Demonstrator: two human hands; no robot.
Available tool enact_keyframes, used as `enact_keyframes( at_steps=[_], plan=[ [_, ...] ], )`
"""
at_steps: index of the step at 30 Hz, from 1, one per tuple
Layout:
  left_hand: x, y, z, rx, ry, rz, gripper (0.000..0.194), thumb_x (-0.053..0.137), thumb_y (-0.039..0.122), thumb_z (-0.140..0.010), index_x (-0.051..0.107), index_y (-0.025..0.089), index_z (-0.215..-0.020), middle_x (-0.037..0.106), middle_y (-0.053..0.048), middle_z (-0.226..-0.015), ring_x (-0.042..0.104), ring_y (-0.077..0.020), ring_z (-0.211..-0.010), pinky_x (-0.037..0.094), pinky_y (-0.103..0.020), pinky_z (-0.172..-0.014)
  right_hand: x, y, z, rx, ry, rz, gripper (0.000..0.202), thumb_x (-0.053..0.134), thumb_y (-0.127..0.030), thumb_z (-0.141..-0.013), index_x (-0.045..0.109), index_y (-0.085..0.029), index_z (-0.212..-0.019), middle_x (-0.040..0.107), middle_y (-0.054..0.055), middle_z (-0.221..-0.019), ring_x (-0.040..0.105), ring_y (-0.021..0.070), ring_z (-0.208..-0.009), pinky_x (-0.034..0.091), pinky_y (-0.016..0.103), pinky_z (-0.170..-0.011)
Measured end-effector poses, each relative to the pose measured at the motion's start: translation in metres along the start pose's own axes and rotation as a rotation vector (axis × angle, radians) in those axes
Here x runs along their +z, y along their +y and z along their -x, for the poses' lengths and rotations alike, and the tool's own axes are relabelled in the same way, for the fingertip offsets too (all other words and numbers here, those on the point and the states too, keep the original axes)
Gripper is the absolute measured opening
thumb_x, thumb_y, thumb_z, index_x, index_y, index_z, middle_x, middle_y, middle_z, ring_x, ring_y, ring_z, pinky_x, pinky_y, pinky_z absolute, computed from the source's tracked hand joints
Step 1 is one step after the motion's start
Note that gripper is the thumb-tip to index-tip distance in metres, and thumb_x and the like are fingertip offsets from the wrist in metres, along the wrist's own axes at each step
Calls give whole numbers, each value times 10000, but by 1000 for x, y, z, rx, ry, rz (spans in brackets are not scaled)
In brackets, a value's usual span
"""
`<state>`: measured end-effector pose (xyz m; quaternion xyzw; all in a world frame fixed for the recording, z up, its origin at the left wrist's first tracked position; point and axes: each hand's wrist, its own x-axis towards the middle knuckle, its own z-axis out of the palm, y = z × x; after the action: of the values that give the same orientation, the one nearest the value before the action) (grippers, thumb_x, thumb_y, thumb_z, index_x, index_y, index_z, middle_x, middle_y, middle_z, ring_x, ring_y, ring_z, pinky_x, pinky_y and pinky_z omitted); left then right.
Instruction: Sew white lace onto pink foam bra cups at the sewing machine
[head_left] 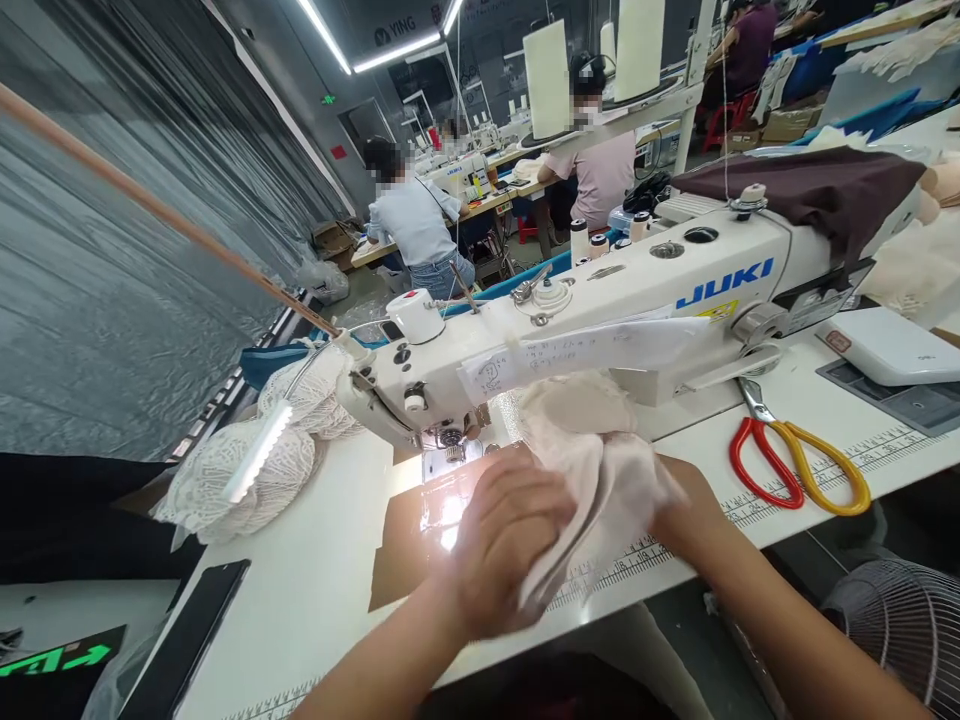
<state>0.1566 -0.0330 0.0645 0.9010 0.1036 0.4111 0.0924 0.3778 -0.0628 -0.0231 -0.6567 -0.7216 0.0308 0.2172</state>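
Note:
My left hand (514,530) is closed, its fingers curled over the left edge of a cream cloth piece (619,475). The cloth hangs in loose folds in front of the sewing machine (570,300). At its right side is my right hand (671,505), blurred, with its fingers hidden behind the cloth. More cream fabric (574,400) lies bunched under the machine arm, touching or joined to the piece; I cannot tell which. The lit needle area (451,445) is just beyond my left hand, over a brown plate (409,535).
Scissors (795,465) with red and yellow handles lie right of my right hand. White lace bundles (240,470) sit left of the machine. A white box-like device (892,345), a dark cloth (810,190) and a fan (892,630) are on the right. Other people work behind.

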Motion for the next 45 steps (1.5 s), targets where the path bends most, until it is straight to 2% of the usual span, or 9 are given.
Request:
enact_keyframes(
  at_steps=[6,9,12,17,23,28,33,37,45],
  plan=[
    [-64,36,57,-895,34,424,248,620,338,-868,642,158,-1036,672,-102,-917,651,-219,-786,535,-285,-629,-3,-1,8,-180,215,83,318,540,-314,-914,639,-160,-1174,629,114,-1296,715,213,-838,512,295,-525],
    [-65,25,84,-1177,117,579,261,687,375,-824,664,121,-876,644,-59,-797,604,-161,-688,488,-236,-593,-4,-5,19,-347,319,82,339,525,-394,-938,645,-169,-1161,660,131,-1211,699,173,-717,486,283,-506],
    [-52,13,102,-1308,237,763,319,771,393,-743,655,107,-823,600,-19,-709,547,-109,-625,442,-199,-575,2,-5,26,-488,213,108,342,471,-393,-957,674,-169,-1116,685,138,-1130,698,234,-804,516,326,-575],
    [-38,12,111,-1312,314,1005,335,813,370,-700,648,105,-822,586,-11,-715,536,-93,-624,440,-194,-578,8,-17,28,-484,169,-30,228,545,-303,-911,681,-194,-1058,695,125,-1091,644,321,-1000,520,475,-835],
    [-34,23,108,-1193,350,1116,340,804,334,-725,652,106,-927,609,-18,-772,558,-89,-658,455,-185,-606,11,-113,26,-218,-79,-645,740,684,-494,-790,401,-221,-1417,623,127,-1284,661,250,-1043,565,369,-844],
    [-44,24,116,-1228,540,1062,358,675,466,-837,630,116,-896,601,-10,-701,548,-94,-582,443,-189,-530,23,-169,17,-72,-143,-761,531,617,-434,-843,527,-195,-1308,626,135,-1294,611,278,-1155,520,396,-928],
    [-75,19,140,-1306,680,958,371,629,498,-854,604,133,-794,544,23,-605,474,-75,-497,393,-177,-473,27,-171,12,122,-341,-957,425,649,-486,-816,640,-197,-1127,697,87,-1042,660,247,-924,535,355,-778],
    [-119,9,166,-1354,624,805,386,654,513,-821,598,138,-749,552,20,-609,480,-83,-514,393,-174,-473,28,-169,8,422,-444,-1266,353,701,-500,-780,636,-201,-957,646,0,-764,593,139,-631,478,253,-570],
    [-188,1,179,-1454,508,569,394,725,519,-736,632,137,-757,568,0,-592,538,-139,-572,436,-220,-535,28,-187,-3,494,-481,-1483,427,758,-471,-729,583,-198,-1006,653,19,-836,610,149,-676,522,279,-617]
  ],
)
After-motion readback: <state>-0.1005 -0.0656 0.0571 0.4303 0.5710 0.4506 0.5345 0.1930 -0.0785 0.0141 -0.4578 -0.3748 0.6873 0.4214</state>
